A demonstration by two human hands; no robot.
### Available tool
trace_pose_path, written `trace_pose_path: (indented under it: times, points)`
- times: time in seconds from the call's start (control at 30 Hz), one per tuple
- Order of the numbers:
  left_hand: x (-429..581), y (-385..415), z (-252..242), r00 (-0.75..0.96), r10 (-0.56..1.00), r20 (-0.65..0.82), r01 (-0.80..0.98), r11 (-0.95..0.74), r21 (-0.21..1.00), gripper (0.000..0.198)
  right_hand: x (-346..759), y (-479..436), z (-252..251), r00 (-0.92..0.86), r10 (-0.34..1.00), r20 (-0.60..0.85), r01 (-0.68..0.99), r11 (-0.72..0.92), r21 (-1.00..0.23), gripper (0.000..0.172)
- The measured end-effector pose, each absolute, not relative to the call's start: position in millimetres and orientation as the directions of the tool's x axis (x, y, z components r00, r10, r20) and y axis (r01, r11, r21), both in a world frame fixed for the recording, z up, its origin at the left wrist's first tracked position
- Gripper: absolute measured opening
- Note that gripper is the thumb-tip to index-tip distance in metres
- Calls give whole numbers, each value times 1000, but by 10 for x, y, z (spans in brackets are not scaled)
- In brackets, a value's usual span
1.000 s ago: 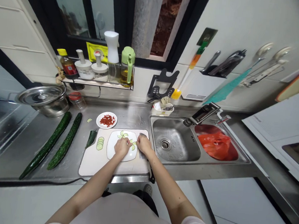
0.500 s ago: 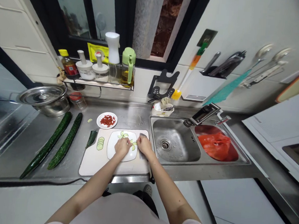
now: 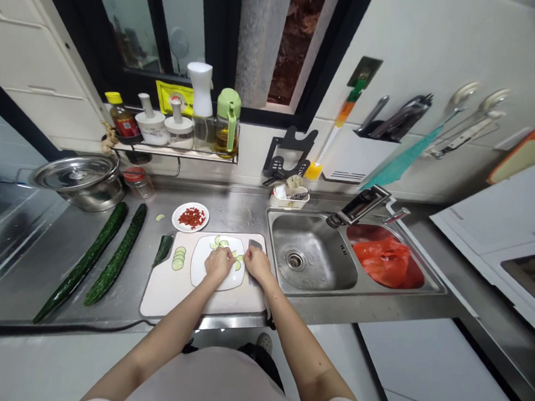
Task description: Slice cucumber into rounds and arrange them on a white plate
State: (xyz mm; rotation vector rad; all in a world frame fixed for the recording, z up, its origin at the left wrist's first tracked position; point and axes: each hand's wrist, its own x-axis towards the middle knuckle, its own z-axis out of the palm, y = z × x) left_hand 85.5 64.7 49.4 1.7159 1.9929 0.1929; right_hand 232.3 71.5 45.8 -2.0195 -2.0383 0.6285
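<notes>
My left hand (image 3: 219, 263) is over the white square plate (image 3: 200, 268), fingers pinched together; whatever they hold is hidden. Just right of the plate's edge is my right hand (image 3: 257, 263), closed with its fingertips bent inward, their contents too small to make out. Thin cucumber slices (image 3: 219, 242) lie curved along the plate's far and right parts. Beneath my right hand a knife (image 3: 255, 244) rests on the pale cutting board (image 3: 158, 297), mostly covered. A short row of round cucumber slices (image 3: 178, 259) sits left of the plate, beside a cut cucumber end (image 3: 163, 249).
Two whole cucumbers (image 3: 116, 255) lie on the steel counter at left, near a lidded pot (image 3: 82, 181). Behind the board stands a small plate of red berries (image 3: 191, 217). To the right is the sink (image 3: 312, 251), with a red bag (image 3: 384, 262) in its second basin.
Both hands keep nearly the same places and finger shapes. The whole view has shifted very slightly.
</notes>
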Motion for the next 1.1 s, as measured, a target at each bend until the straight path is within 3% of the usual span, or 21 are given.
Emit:
trace_pose_path:
  times: [0.3, 0.47, 0.73, 0.87, 1.1]
  points:
    - [917, 598, 495, -22, 984, -179, 926, 87, 366, 26, 2347, 621, 453, -26, 999, 21, 731, 34, -682, 14]
    - [922, 567, 538, -28, 979, -204, 924, 103, 369, 28, 2350, 550, 452, 40, 997, 68, 626, 28, -779, 17]
    - [766, 547, 632, -142, 953, -269, 772, 277, 572, 20, 2356, 470, 591, 121, 992, 31, 551, -41, -834, 21]
    - [502, 518, 663, -256, 943, -212, 673, 332, 661, 21, 2349, 419, 628, 122, 992, 28, 518, -40, -855, 22]
    - [-140, 368, 591, -454, 874, -174, 576, 437, 690, 24, 2255, 347, 593, 61, 998, 12, 451, -17, -892, 23]
